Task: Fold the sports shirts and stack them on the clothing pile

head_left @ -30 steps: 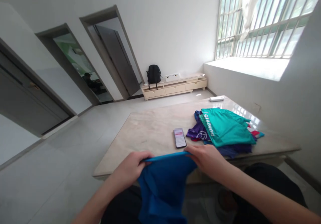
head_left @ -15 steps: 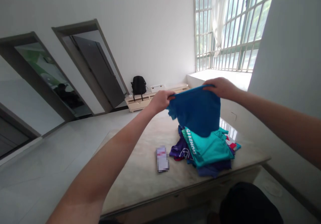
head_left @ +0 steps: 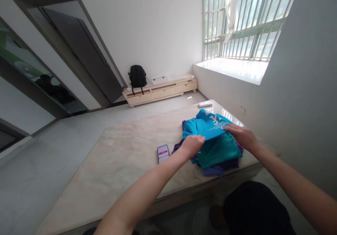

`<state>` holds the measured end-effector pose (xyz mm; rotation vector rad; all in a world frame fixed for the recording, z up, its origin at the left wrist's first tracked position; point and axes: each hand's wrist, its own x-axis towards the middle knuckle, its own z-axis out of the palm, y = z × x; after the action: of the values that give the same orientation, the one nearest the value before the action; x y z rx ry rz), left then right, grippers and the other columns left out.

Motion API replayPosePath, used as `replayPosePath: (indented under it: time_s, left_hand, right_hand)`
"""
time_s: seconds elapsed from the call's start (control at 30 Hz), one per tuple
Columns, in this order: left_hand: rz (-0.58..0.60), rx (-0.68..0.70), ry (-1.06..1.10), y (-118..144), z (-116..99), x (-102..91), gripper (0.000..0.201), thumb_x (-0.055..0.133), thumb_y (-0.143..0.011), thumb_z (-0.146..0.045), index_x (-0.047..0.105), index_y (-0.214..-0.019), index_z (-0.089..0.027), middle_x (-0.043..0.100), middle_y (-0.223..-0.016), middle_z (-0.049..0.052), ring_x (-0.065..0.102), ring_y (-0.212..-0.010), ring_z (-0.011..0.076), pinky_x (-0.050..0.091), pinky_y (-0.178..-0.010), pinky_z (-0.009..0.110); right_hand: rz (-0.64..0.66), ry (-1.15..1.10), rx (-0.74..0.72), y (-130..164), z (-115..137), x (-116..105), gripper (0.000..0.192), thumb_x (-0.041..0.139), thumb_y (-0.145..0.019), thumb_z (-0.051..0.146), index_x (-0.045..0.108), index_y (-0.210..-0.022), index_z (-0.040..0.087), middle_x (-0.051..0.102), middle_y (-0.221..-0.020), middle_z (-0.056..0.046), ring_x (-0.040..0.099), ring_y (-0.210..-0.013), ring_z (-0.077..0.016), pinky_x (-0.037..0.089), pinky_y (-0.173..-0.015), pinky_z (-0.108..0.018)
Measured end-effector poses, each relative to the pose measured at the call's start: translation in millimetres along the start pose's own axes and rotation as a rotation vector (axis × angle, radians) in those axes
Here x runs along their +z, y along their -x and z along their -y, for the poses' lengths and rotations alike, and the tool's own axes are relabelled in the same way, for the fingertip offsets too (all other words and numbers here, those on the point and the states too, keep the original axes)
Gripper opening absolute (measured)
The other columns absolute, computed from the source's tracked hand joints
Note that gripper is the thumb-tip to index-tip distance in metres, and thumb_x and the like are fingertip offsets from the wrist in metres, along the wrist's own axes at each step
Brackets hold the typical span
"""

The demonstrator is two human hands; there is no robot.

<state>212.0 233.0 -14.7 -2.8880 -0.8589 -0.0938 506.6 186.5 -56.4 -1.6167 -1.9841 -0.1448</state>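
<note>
A bright blue T-shirt (head_left: 201,126) with white print lies folded over on top of a pile of clothes, its near edge lifted a little. My left hand (head_left: 193,144) pinches the near left corner of that edge. At the near right corner, my right hand (head_left: 241,136) grips the cloth between thumb and fingers. Directly beneath is a teal garment (head_left: 219,152), with purple clothing (head_left: 216,170) showing under it at the front. The lower layers of the pile are mostly hidden.
The pile rests on a marble-topped table (head_left: 126,157). A phone (head_left: 163,150) with a lit screen lies left of it, partly behind my left forearm. A small white object (head_left: 205,104) sits at the far edge. Beyond stands a low cabinet (head_left: 164,92) with a black backpack (head_left: 137,76).
Both hands have come down with the blue T-shirt, from holding it raised above the pile to laying it on top. Its white-printed side now shows. The head view has tilted downward.
</note>
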Motion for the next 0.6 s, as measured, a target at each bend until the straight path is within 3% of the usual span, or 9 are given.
replayPosePath:
  time_s: [0.1,0.2,0.3,0.37,0.47,0.53,0.6]
  left_hand:
    - [0.048,0.009,0.05,37,-35,58.5,0.017,0.053,-0.096,-0.008,0.067,-0.106,-0.013,0.075,-0.101,0.013,0.075,-0.089,0.0242,0.061,-0.072,0.032]
    - [0.03,-0.004,0.085,60,-59,88.0,0.027,0.049,-0.099,-0.01,0.062,-0.123,-0.01,0.07,-0.124,0.019,0.072,-0.106,0.0257,0.062,-0.08,0.034]
    - [-0.006,-0.035,0.114,68,-69,96.2,0.029,0.048,-0.1,-0.013,0.061,-0.126,-0.011,0.066,-0.13,0.02,0.071,-0.109,0.0265,0.061,-0.084,0.036]
    - [-0.031,-0.073,0.136,69,-71,95.3,0.023,0.05,-0.101,-0.021,0.064,-0.117,-0.013,0.069,-0.123,0.017,0.071,-0.103,0.026,0.061,-0.083,0.037]
    - [-0.08,-0.14,0.17,64,-70,89.0,0.027,0.046,-0.104,-0.033,0.066,-0.105,-0.016,0.07,-0.117,0.014,0.069,-0.105,0.0258,0.059,-0.087,0.038]
    - [-0.155,-0.158,0.216,49,-67,83.7,0.031,0.043,-0.105,-0.035,0.066,-0.113,-0.016,0.066,-0.129,0.015,0.062,-0.12,0.027,0.055,-0.1,0.04]
    - [-0.225,-0.161,0.279,23,-62,81.0,0.037,0.04,-0.106,-0.036,0.062,-0.128,-0.016,0.057,-0.145,0.014,0.05,-0.136,0.0275,0.043,-0.115,0.043]
  right_hand:
    - [0.177,-0.139,0.139,78,-7,43,0.04,0.048,-0.093,0.019,0.073,-0.122,0.03,0.067,-0.137,-0.003,0.062,-0.129,-0.0236,0.051,-0.105,-0.038]
    - [0.141,-0.199,0.252,115,-7,54,0.041,0.046,-0.093,0.025,0.072,-0.124,0.033,0.065,-0.14,0.0,0.06,-0.131,-0.0243,0.051,-0.105,-0.039]
    - [0.047,-0.226,0.296,121,-3,48,0.036,0.049,-0.091,0.034,0.075,-0.116,0.032,0.069,-0.133,-0.001,0.065,-0.124,-0.0266,0.051,-0.106,-0.043]
    - [0.056,-0.325,0.32,118,-2,46,0.035,0.053,-0.086,0.034,0.077,-0.111,0.031,0.069,-0.133,0.0,0.062,-0.127,-0.0266,0.046,-0.112,-0.042]
    - [-0.009,-0.408,0.65,112,-12,50,0.039,0.053,-0.084,0.031,0.076,-0.116,0.025,0.068,-0.134,-0.006,0.06,-0.128,-0.0296,0.045,-0.112,-0.042]
    - [-0.067,-0.384,0.9,106,-26,58,0.039,0.053,-0.088,0.03,0.075,-0.117,0.016,0.072,-0.122,-0.015,0.065,-0.118,-0.0344,0.052,-0.101,-0.045]
    - [-0.079,-0.361,1.006,96,-40,68,0.031,0.058,-0.093,0.03,0.073,-0.112,0.012,0.073,-0.109,-0.016,0.069,-0.105,-0.0326,0.056,-0.091,-0.046]
